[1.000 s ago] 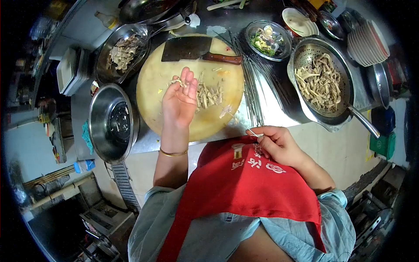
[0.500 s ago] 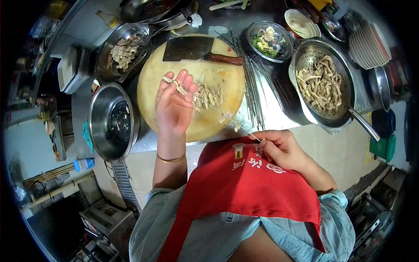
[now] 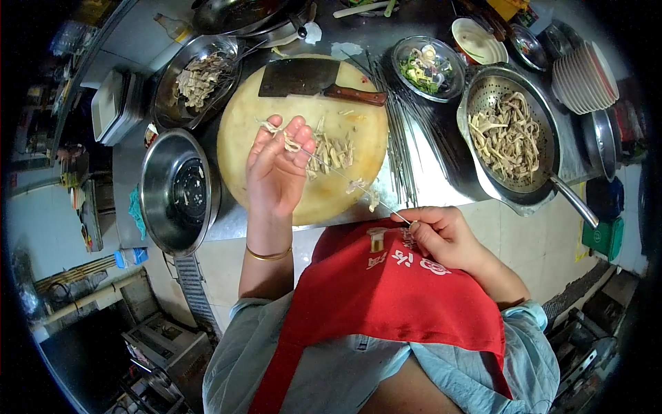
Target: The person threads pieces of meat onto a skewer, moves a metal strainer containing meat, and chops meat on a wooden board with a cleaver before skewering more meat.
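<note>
My left hand (image 3: pixel 278 169) is palm up over the round chopping board (image 3: pixel 238 148), its fingers curled around a pale, cut food strip (image 3: pixel 291 145) that looks like tripe or intestine. A thin metal skewer (image 3: pixel 392 208) runs from that strip down to my right hand (image 3: pixel 445 238), which pinches its lower end near the red apron. Small pale pieces (image 3: pixel 372 200) are threaded midway along the skewer. Behind my left fingers lies a pile of cut strips (image 3: pixel 334 152) on the board. The cleaver (image 3: pixel 300 77) rests on the board's far side, its wooden handle to the right.
Loose skewers (image 3: pixel 414 131) lie right of the board. Farther right, a perforated pan (image 3: pixel 545 183) holds more strips, beside stacked plates (image 3: pixel 586 79). A bowl of chopped vegetables (image 3: pixel 429 69) stands behind. To the left are a metal basin (image 3: pixel 155 193) and a bowl of skewered strips (image 3: pixel 165 103).
My left hand has shifted very slightly down and right, and the strip at its fingers now hangs in a looser curl. My right hand keeps its pinch on the skewer.
</note>
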A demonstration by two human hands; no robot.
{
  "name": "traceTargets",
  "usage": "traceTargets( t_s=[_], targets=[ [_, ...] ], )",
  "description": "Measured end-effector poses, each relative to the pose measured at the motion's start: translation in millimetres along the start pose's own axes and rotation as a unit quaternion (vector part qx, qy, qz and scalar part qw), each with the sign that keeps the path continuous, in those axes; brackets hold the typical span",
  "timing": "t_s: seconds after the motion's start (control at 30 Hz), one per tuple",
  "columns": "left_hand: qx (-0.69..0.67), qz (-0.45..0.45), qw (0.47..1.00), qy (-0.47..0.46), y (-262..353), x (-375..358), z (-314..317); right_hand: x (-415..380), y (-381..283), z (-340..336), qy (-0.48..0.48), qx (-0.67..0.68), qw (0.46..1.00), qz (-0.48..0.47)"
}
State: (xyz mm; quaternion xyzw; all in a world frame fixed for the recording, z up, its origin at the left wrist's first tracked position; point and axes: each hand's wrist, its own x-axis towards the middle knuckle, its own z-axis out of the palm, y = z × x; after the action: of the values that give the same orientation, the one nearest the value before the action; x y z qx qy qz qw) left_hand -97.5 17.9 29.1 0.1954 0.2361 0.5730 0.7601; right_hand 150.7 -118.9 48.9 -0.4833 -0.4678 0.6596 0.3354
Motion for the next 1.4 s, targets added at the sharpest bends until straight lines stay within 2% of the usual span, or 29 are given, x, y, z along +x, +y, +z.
traceTargets(
  t_s=[0.07, 0.17, 0.47, 0.57, 0.73, 1.07, 1.17, 1.27, 1.3, 1.33, 1.4],
  targets=[
    [-0.001, -0.008, 1.000, -0.002, -2, 0, -1, -1, 0, -1, -0.003, 0.002, 1.000, 0.013],
    [0.016, -0.011, 1.000, -0.007, -3, 0, -1, 1, 5, 2, 0.009, 0.007, 0.999, -0.033],
    [0.127, 0.005, 0.992, 0.010, -5, -3, 8, 0, 3, 2, 0.012, -0.006, 1.000, -0.021],
    [0.153, -0.005, 0.988, 0.000, -8, -4, 9, 1, 8, 4, 0.028, -0.014, 0.998, -0.051],
    [0.155, -0.019, 0.988, 0.011, -16, -10, 17, 2, 2, 5, 0.026, 0.002, 0.999, -0.019],
    [0.150, -0.099, 0.981, -0.070, -48, -29, 15, 22, 9, 5, 0.027, 0.039, 0.999, -0.012],
    [0.327, -0.115, 0.928, -0.138, -36, -31, -14, 24, 11, 4, 0.032, 0.040, 0.999, -0.006],
    [0.558, -0.089, 0.825, 0.005, -17, -14, -71, 23, 21, -2, 0.044, 0.028, 0.999, 0.000],
    [0.610, -0.027, 0.792, 0.033, -13, -9, -102, 22, 23, -4, 0.042, 0.030, 0.999, 0.007],
    [0.656, 0.034, 0.751, 0.058, -8, -5, -126, 21, 25, -6, 0.042, 0.033, 0.998, 0.014],
    [0.744, 0.082, 0.661, 0.050, 2, -2, -132, 20, 28, -5, 0.045, 0.033, 0.998, 0.025]
  ],
)
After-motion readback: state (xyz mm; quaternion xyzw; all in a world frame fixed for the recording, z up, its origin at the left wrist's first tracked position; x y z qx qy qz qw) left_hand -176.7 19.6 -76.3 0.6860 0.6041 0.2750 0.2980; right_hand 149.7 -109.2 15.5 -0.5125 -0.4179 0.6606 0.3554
